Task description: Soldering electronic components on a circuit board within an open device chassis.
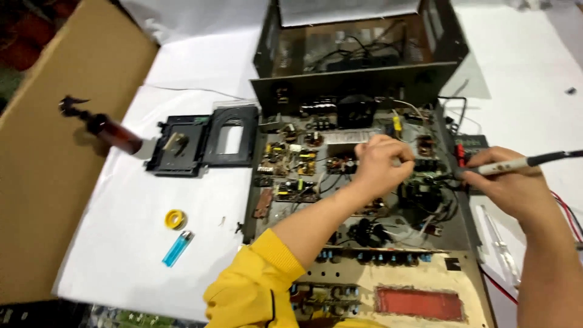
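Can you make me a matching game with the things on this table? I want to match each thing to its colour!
Things:
1. lighter
2. roll of tape
3. bottle
4. sleeve

Colours and looks:
A. brown, with a black top
B. yellow, on the left arm
C. blue and see-through
D. yellow, shaped like a ring

Right pairs: 1-C, 2-D, 3-A, 4-B.
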